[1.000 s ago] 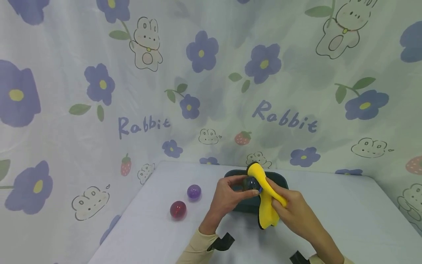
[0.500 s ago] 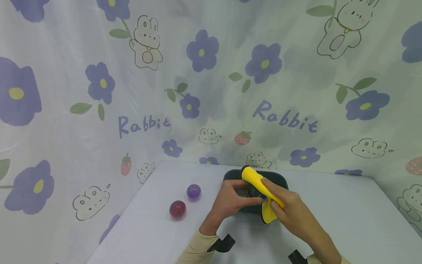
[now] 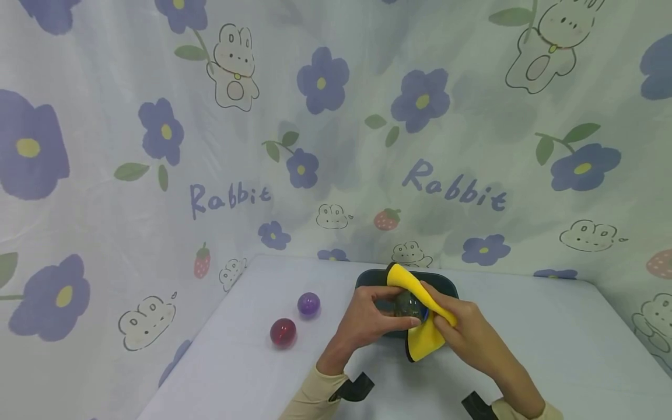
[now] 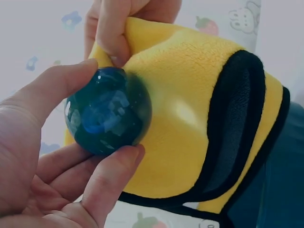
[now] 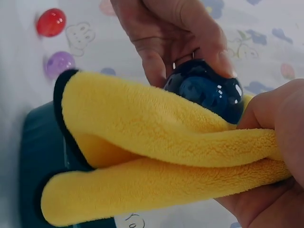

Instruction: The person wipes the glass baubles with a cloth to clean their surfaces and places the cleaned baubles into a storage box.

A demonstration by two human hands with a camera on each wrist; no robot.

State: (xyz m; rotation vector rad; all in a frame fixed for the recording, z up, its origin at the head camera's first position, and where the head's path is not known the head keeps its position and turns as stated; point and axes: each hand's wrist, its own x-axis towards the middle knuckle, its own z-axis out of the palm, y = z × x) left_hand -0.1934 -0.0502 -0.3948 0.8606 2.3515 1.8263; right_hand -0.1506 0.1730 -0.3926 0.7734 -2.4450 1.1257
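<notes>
My left hand [image 3: 367, 315] holds a dark blue-green glassy ball [image 4: 107, 114] between thumb and fingers, in front of the dark teal container. My right hand [image 3: 467, 326] pinches a folded yellow cloth [image 3: 420, 291] with black edging. In the left wrist view the fleecy cloth lies behind the ball and meets its far side. Seen from the right wrist, a fold of cloth [image 5: 142, 114] covers the lower part of the ball [image 5: 204, 90], and the right fingers grip the bunched cloth close beside it. Part of the ball is hidden by the cloth.
The dark teal container [image 3: 370, 277] stands on the white-covered table [image 3: 525, 338] behind the hands. To the left lie a purple ball [image 3: 308, 304] and a red ball [image 3: 283, 332]. A curtain printed with flowers and rabbits [image 3: 336, 146] hangs at the back.
The right hand shifts slightly and the cloth's folds change against the ball; its hanging corner swings left. Both hands sit a little lower than a second ago. More of the ball shows than half a second ago.
</notes>
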